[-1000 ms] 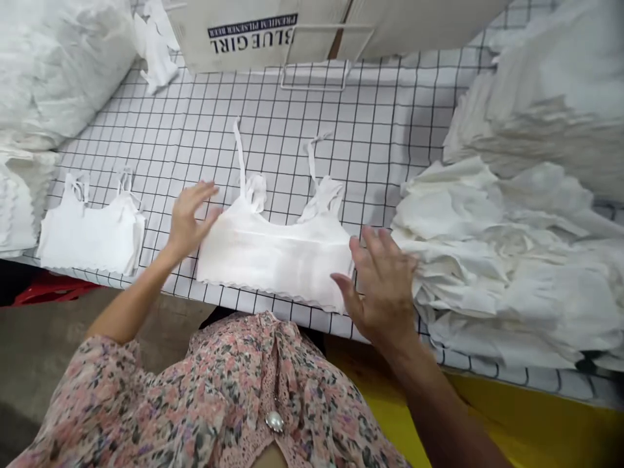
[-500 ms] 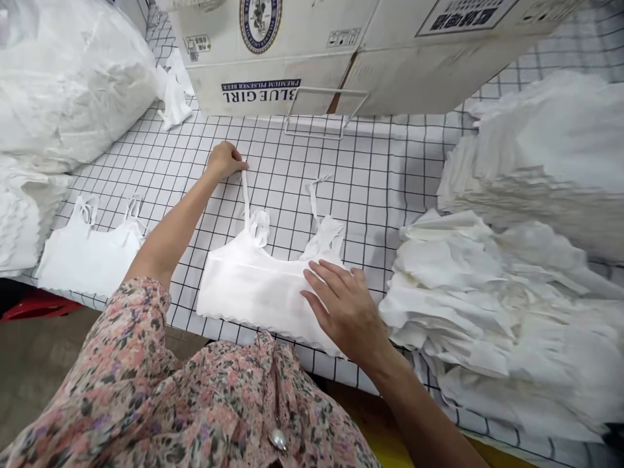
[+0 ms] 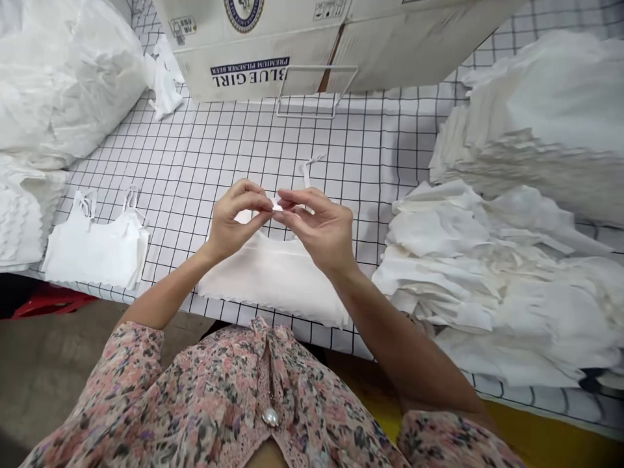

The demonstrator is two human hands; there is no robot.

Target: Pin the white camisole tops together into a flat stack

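Observation:
A white camisole bra top (image 3: 273, 276) lies flat on the checked cloth in front of me, its scalloped hem toward my body. Above its upper edge my left hand (image 3: 238, 218) pinches one of its white shoulder straps (image 3: 276, 205) between thumb and fingers. Fingertip to fingertip with it, my right hand (image 3: 319, 227) is closed on the same strap from the other side. Only a short bit of that strap shows; the rest is behind my fingers. The other strap (image 3: 307, 168) lies loose on the cloth beyond my right hand.
Several similar tops (image 3: 97, 250) lie stacked at left, beside more white garments (image 3: 22, 214) and a large plastic bag (image 3: 63, 84). A carton (image 3: 302, 58) and a white wire stand (image 3: 307, 117) are at the back. White garment piles (image 3: 487, 266) fill the right.
My left hand has come back from the far strap end toward the top. My right hand has lifted off the fabric to meet it, and both now pinch the strap.

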